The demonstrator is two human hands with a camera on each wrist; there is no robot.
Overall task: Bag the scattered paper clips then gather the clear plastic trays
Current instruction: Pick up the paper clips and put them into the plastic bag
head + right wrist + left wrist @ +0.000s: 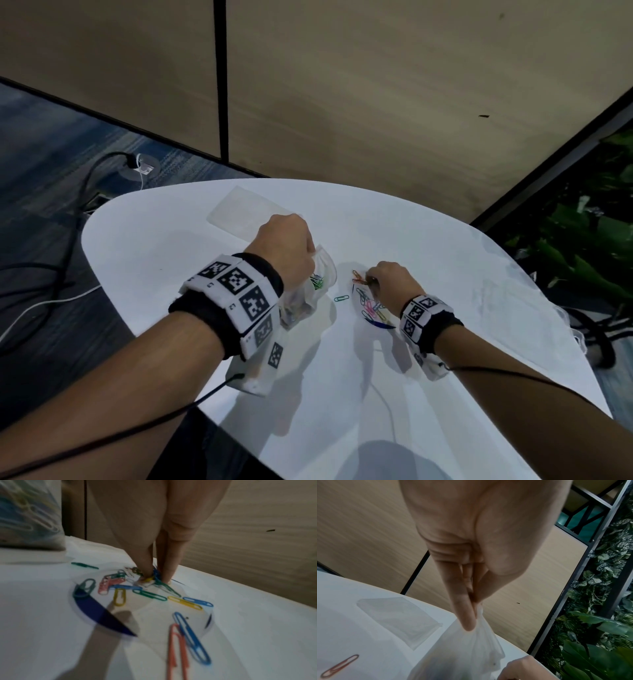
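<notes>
My left hand [301, 250] pinches the bunched top of a thin clear plastic bag [467, 650] and holds it up just above the table; coloured clips show through the bag [305, 301]. My right hand [152, 579] reaches down into a heap of coloured paper clips [147, 595] on a round clear tray [197, 618] with a dark blue segment, its fingertips pinching a few clips. In the head view the right hand [371, 281] is at the far end of the heap of clips [370, 305]. A rectangular clear tray [239, 212] lies beyond the left hand.
One green clip [340, 298] lies alone between bag and heap. An orange clip [339, 666] lies on the white table [445, 240]. Wood wall panels stand behind the table, plants to the right, cables on the floor at left.
</notes>
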